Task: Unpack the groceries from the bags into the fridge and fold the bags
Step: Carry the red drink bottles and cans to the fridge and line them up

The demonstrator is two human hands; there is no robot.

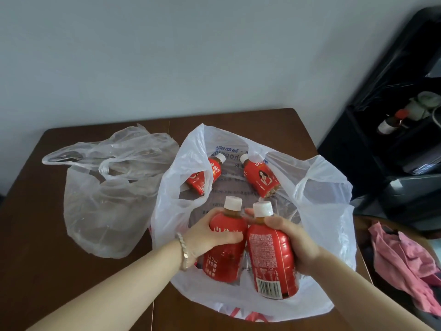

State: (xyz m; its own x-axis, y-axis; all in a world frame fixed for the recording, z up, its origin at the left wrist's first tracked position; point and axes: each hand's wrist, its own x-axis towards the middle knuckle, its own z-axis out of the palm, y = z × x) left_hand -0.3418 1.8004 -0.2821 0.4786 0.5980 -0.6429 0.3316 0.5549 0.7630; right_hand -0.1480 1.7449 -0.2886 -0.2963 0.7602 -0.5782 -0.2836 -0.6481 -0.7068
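1. Your left hand (210, 232) has its fingers wrapped round a red-labelled plastic drink bottle (224, 259) with a white cap, just below the centre of the frame.
2. Your right hand (293, 242) grasps a second red bottle (272, 259), barcode towards you. It stands side by side with the first and touches it.
3. Both held bottles sit over the open white plastic bag (329, 211) spread across the middle of the frame. You cannot tell whether they rest on it.
4. Above your hands, two more bottles lie on their sides inside that bag. The left lying bottle (205, 177) is partly behind a bag handle and the right lying bottle (261, 176) is uncovered.
5. A crumpled clear plastic bag (107, 199) lies centre left, against the white one.
6. The dark brown wooden bench (35, 235) carries both bags.
7. A pale beaded bracelet (183, 252) circles your left wrist.
8. A pink cloth (401, 254) is heaped at the right edge, below a black shelf unit (381, 139) at upper right.
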